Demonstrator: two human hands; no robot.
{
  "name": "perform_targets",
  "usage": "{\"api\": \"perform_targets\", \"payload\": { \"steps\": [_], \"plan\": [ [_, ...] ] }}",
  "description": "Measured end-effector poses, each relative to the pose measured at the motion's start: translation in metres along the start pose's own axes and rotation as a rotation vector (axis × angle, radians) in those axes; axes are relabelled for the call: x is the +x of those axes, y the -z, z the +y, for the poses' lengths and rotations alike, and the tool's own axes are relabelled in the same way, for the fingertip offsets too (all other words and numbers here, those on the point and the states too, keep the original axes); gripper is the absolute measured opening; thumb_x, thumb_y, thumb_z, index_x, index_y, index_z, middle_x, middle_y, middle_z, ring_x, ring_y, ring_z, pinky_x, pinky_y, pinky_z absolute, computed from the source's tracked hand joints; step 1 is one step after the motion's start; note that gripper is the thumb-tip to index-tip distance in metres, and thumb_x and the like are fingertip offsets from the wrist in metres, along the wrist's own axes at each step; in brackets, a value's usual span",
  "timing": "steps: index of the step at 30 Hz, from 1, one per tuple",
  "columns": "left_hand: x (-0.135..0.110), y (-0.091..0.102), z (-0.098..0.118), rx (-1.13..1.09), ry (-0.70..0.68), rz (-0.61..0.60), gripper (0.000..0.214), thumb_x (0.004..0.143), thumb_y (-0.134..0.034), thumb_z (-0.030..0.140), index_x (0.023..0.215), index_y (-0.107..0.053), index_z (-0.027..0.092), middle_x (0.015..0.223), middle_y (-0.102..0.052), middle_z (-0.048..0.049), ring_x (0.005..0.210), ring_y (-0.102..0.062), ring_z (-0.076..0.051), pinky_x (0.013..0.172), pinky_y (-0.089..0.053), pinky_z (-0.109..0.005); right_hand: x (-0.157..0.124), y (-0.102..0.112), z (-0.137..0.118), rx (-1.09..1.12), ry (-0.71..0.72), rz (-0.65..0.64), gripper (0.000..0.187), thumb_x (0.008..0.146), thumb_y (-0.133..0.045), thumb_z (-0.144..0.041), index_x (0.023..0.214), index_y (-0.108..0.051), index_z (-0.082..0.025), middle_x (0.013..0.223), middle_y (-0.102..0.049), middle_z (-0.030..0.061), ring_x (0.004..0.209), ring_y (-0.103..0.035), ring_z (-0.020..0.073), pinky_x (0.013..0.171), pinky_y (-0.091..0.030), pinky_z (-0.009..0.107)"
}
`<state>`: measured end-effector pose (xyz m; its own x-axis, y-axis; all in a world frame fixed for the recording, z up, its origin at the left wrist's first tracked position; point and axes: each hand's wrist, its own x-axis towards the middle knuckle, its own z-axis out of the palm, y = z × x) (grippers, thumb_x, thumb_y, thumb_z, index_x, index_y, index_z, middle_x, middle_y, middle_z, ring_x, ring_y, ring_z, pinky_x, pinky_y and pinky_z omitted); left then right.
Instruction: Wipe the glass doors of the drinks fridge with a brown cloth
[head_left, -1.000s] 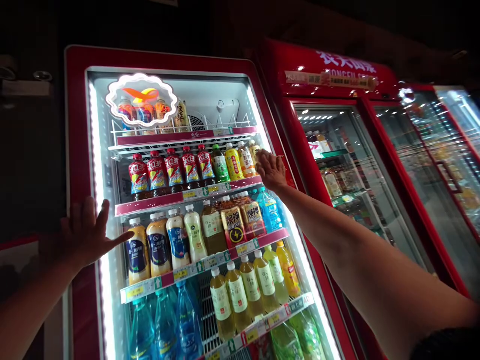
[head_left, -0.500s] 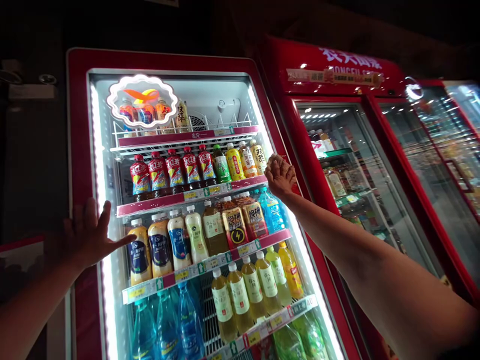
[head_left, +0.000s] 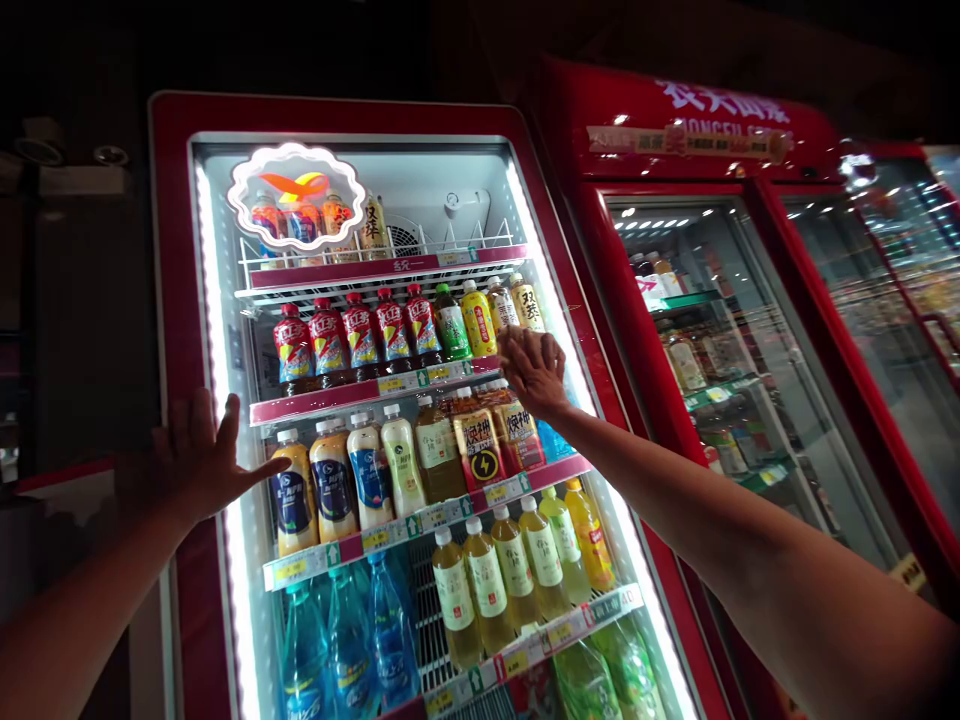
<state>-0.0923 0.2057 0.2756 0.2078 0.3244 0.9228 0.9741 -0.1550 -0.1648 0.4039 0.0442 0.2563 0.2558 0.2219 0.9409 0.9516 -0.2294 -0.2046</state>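
A tall red-framed drinks fridge [head_left: 169, 250] stands lit before me, its glass front closed over rows of bottles. My left hand [head_left: 202, 455] is open, fingers spread, at the left edge of the door. Its thumb points across a cream-coloured bottle with a dark blue label [head_left: 294, 500]. Against the right part of the glass is my right hand [head_left: 534, 370], its fingers bent and close together. What lies under that palm is hidden and I cannot make it out. This hand covers part of a white-labelled bottle [head_left: 500, 300] and the shelf edge below.
Red-capped tea bottles [head_left: 360, 330] line one shelf; pale green-labelled bottles [head_left: 484, 580] and blue bottles [head_left: 349, 640] stand lower down. A glowing scalloped sign [head_left: 296, 200] is at the upper left of the glass. Another red fridge [head_left: 697, 130] stands close on the right.
My right hand has moved left across the glass, from the right edge to over the bottles. The left hand stays at the door's left edge. The view has shifted slightly.
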Motion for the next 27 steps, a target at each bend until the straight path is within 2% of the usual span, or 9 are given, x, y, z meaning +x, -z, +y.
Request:
{"api": "perform_targets", "payload": {
  "steps": [2, 3, 7, 8, 11, 14, 20, 25, 27],
  "plan": [
    [0.000, 0.000, 0.000, -0.019, 0.006, -0.009, 0.110, 0.083, -0.052, 0.070, 0.165, -0.009, 0.011, 0.173, 0.009, -0.0193, 0.160, 0.009, -0.038, 0.126, -0.004, -0.054, -0.004, -0.002, -0.001, -0.011, 0.131, -0.015, 0.061, 0.103, -0.033, -0.051, 0.162, -0.032, -0.036, 0.175, -0.013, -0.0086, 0.161, 0.005, 0.0297, 0.130, -0.006, 0.057],
    [0.000, 0.000, 0.000, -0.033, 0.002, -0.006, 0.110, 0.083, -0.052, 0.069, 0.165, -0.009, 0.011, 0.173, 0.009, -0.0191, 0.160, 0.009, -0.038, 0.126, -0.004, -0.055, -0.003, -0.003, -0.001, -0.001, 0.125, -0.012, 0.061, 0.103, -0.033, -0.051, 0.162, -0.033, -0.035, 0.175, -0.014, -0.0079, 0.161, 0.004, 0.0293, 0.130, -0.007, 0.056],
    [0.002, -0.006, -0.003, -0.089, -0.020, 0.040, 0.111, 0.082, -0.053, 0.070, 0.165, -0.009, 0.010, 0.173, 0.007, -0.0200, 0.160, 0.009, -0.040, 0.125, -0.006, -0.060, 0.007, -0.009, -0.017, 0.083, -0.177, 0.101, 0.063, 0.104, -0.027, -0.051, 0.163, -0.029, -0.031, 0.175, -0.011, -0.0023, 0.160, 0.002, 0.0370, 0.126, -0.010, 0.068],
    [0.003, -0.007, -0.004, -0.102, -0.019, 0.045, 0.113, 0.081, -0.053, 0.072, 0.165, -0.010, 0.010, 0.173, 0.006, -0.0207, 0.160, 0.008, -0.040, 0.124, -0.007, -0.061, 0.008, -0.012, -0.025, 0.089, -0.195, 0.112, 0.062, 0.104, -0.027, -0.050, 0.164, -0.028, -0.032, 0.176, -0.010, -0.0021, 0.160, 0.002, 0.0385, 0.124, -0.010, 0.071],
    [0.005, -0.013, -0.006, -0.150, -0.026, 0.060, 0.114, 0.079, -0.051, 0.076, 0.165, -0.014, 0.010, 0.173, 0.004, -0.0211, 0.159, 0.007, -0.042, 0.124, -0.006, -0.063, 0.004, -0.017, -0.043, 0.044, 0.017, 0.075, 0.061, 0.103, -0.032, -0.047, 0.163, -0.028, -0.035, 0.175, -0.010, -0.0048, 0.161, 0.004, 0.0364, 0.126, -0.009, 0.068],
    [0.006, -0.019, -0.008, -0.235, -0.033, 0.099, 0.101, 0.088, -0.036, 0.073, 0.164, -0.020, 0.010, 0.173, 0.004, -0.0183, 0.160, 0.010, -0.039, 0.125, -0.003, -0.062, 0.000, -0.017, -0.048, -0.006, 0.185, 0.047, 0.060, 0.103, -0.035, -0.046, 0.162, -0.030, -0.037, 0.175, -0.014, -0.0080, 0.161, 0.002, 0.0319, 0.128, -0.009, 0.061],
    [0.007, -0.026, -0.009, -0.354, -0.074, 0.175, 0.099, 0.088, -0.030, 0.076, 0.165, -0.017, 0.015, 0.174, 0.010, -0.0100, 0.159, 0.015, -0.034, 0.127, 0.008, -0.058, 0.001, -0.021, -0.087, 0.007, -0.134, 0.089, 0.063, 0.105, -0.030, -0.044, 0.166, -0.023, -0.028, 0.176, -0.009, 0.0017, 0.160, -0.001, 0.0406, 0.123, -0.015, 0.071],
    [0.009, -0.023, -0.011, -0.360, -0.065, 0.120, 0.102, 0.087, -0.029, 0.077, 0.164, -0.019, 0.010, 0.174, -0.004, -0.0169, 0.161, 0.003, -0.034, 0.128, 0.002, -0.057, -0.015, -0.027, -0.111, 0.005, 0.261, 0.091, 0.059, 0.105, -0.032, -0.042, 0.163, -0.031, -0.033, 0.175, -0.017, -0.0038, 0.161, 0.002, 0.0340, 0.128, -0.011, 0.063],
    [0.010, -0.022, -0.011, -0.335, -0.071, 0.106, 0.104, 0.087, -0.028, 0.077, 0.163, -0.022, 0.006, 0.172, -0.006, -0.0214, 0.161, 0.001, -0.037, 0.127, -0.001, -0.059, -0.013, -0.027, -0.112, 0.008, 0.237, 0.099, 0.059, 0.104, -0.033, -0.041, 0.162, -0.033, -0.031, 0.174, -0.018, -0.0030, 0.161, 0.000, 0.0338, 0.128, -0.011, 0.061]
  ]
}}
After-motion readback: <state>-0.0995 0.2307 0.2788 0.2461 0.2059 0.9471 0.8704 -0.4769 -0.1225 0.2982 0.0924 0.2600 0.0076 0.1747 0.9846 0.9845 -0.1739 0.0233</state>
